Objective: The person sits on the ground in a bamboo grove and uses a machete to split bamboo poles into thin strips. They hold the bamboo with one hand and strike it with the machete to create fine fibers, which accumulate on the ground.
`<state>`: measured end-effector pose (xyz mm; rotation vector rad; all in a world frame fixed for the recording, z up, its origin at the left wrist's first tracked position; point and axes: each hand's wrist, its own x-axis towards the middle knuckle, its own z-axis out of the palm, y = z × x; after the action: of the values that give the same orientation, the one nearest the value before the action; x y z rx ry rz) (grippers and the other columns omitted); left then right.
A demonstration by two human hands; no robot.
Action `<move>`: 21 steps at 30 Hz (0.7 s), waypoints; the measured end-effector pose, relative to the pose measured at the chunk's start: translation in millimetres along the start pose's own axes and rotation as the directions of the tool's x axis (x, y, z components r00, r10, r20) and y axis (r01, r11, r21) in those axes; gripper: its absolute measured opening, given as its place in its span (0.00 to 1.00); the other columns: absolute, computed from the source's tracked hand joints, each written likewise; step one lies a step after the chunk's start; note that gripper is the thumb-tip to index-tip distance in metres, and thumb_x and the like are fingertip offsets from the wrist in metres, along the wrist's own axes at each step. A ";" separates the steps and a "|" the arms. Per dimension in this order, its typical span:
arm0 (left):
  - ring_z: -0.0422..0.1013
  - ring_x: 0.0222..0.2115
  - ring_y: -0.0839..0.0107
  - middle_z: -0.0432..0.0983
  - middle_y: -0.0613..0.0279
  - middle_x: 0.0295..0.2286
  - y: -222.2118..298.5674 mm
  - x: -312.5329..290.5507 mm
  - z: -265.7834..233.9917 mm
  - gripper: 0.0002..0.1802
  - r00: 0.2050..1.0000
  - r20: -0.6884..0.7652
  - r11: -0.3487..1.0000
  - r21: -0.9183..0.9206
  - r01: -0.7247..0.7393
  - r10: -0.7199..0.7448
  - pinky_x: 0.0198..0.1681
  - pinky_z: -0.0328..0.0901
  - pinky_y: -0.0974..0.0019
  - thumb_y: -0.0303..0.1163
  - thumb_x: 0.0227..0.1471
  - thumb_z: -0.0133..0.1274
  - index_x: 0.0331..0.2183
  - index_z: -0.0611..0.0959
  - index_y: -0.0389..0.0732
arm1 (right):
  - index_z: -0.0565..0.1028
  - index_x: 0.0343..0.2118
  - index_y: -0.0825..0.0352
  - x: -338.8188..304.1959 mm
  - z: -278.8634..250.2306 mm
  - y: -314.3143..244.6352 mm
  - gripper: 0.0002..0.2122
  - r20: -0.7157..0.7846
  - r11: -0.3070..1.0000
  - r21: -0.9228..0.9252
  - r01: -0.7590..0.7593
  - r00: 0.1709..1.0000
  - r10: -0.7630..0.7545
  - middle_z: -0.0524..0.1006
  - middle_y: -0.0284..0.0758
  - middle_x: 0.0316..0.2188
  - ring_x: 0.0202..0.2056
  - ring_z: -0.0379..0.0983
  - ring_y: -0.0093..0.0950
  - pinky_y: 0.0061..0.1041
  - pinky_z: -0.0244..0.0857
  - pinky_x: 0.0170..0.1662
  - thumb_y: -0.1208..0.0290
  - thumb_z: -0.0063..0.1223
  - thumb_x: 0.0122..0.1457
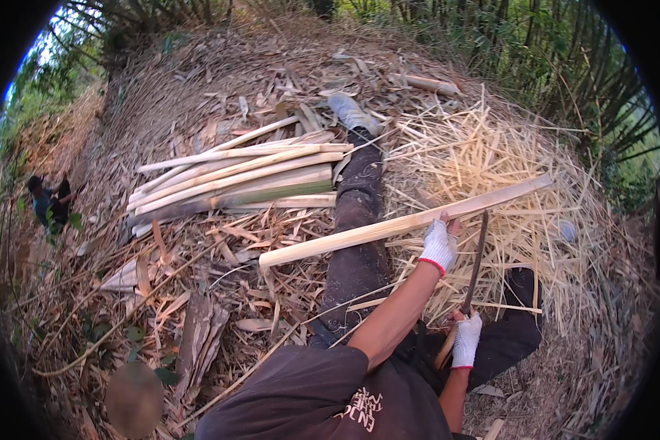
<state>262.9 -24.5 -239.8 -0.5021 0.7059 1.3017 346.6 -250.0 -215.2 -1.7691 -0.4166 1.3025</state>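
My left hand (pixel 440 246), in a white knit glove with a red cuff, is closed around a long pale bamboo slat (pixel 345 240). The slat slants across my outstretched leg, its right end raised over the shavings. Lower and to the right, my right hand (pixel 466 341) wears a similar glove with bare fingertips showing. It grips a long knife (pixel 478 257) with a narrow dark blade and a wooden handle. The blade points up and away, its tip close to the slat's underside; whether they touch I cannot tell.
Beyond my leg (pixel 359 213) on the left lies a stack of split bamboo (pixel 271 172). Thin pale shavings (pixel 462 158) heap up on the right. Dry husks and leaves cover the slope. Another person (pixel 50 205) is far left; bamboo clumps (pixel 565 66) stand behind.
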 end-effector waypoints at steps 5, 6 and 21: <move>0.73 0.38 0.59 0.73 0.51 0.39 20.4 29.5 -21.6 0.21 0.996 -0.081 0.976 0.214 0.046 -0.029 0.43 0.73 0.63 0.37 0.59 0.51 0.48 0.69 0.34 | 0.68 0.45 0.69 -1.7 0.6 4.9 0.15 0.056 0.999 0.036 0.010 0.998 -0.012 0.74 0.35 0.20 0.13 0.66 0.22 0.21 0.61 0.15 0.73 0.56 0.56; 0.74 0.35 0.60 0.74 0.52 0.37 26.9 26.4 -30.2 0.19 0.998 -0.009 0.919 0.389 0.064 -0.066 0.38 0.72 0.64 0.38 0.59 0.50 0.46 0.70 0.34 | 0.68 0.43 0.69 -0.9 -0.7 6.8 0.14 0.049 0.999 0.044 0.023 0.998 -0.025 0.74 0.35 0.20 0.13 0.67 0.22 0.21 0.62 0.15 0.72 0.56 0.56; 0.75 0.39 0.54 0.78 0.45 0.36 298.5 -79.2 25.1 0.40 0.977 -0.082 -0.975 0.127 -0.185 -0.196 0.42 0.67 0.58 0.62 0.38 0.61 0.41 0.80 0.34 | 0.67 0.41 0.69 -17.1 6.5 -26.6 0.15 0.012 0.975 -0.028 -0.221 0.975 0.221 0.70 0.33 0.20 0.16 0.68 0.24 0.25 0.65 0.17 0.73 0.59 0.52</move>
<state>-32.7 1.0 -150.0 1.9199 1.3697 -0.7676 339.8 -244.1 -184.2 -1.8705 -0.2507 1.4711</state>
